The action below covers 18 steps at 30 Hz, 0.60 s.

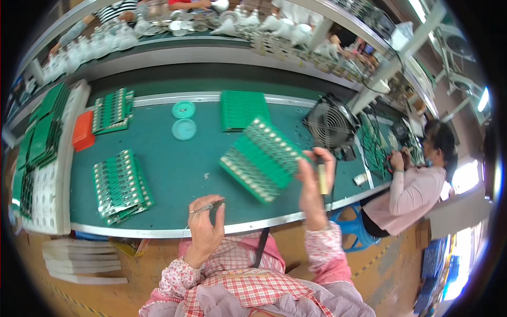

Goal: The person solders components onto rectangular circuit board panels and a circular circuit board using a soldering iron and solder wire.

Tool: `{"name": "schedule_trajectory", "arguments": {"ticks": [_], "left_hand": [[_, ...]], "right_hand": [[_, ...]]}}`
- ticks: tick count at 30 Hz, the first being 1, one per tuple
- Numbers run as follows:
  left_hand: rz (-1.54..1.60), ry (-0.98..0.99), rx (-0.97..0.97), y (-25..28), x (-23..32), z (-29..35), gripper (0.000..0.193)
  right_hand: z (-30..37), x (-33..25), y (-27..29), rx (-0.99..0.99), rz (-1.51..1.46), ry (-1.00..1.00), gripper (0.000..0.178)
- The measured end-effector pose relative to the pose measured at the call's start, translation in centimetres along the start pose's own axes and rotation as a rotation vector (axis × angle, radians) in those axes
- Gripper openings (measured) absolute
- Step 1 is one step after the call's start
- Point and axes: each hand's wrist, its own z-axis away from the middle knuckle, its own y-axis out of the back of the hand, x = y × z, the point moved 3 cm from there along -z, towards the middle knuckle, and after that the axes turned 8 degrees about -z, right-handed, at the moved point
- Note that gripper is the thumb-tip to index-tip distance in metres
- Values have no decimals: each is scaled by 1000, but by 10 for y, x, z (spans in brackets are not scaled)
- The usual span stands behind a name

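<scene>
My right hand [315,187] grips the edge of a green circuit board panel [261,161], which is tilted above the table and slightly blurred. A yellow-handled tool [322,179] is also in that hand; its working end cannot be made out. Lower and to the left, my left hand [205,227] is closed around a slim grey metal tool [209,206] that looks like tweezers. A thin wire [185,232] hangs beside that hand. Beyond the held panel lies a flat stack of green panels [243,108].
More panel stacks [121,185] [112,111] lie at left, near a red box [83,131] and a white foam tray [58,195]. Two round turquoise lids [184,129] sit mid-table. A black fan [331,122] stands right; a co-worker [417,185] sits beyond. White lamp housings [90,50] line the shelf.
</scene>
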Motion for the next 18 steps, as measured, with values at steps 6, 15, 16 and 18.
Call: {"name": "schedule_trajectory", "arguments": {"ticks": [6,15,16,18], "left_hand": [[-98,11,102,20,-4,-7,15],[-181,-101,123,36,9,4,21],[-191,-99,126,38,10,4,21],[-248,-127,79,38,12,5,22]], "right_hand": [[-64,-51,11,-422,57,-8,37],[-33,-14,-74,-1397,322,-67,24],[-28,-3,-77,-1419,278,-42,26],[-22,6,-82,-1415,288,-39,27]]}}
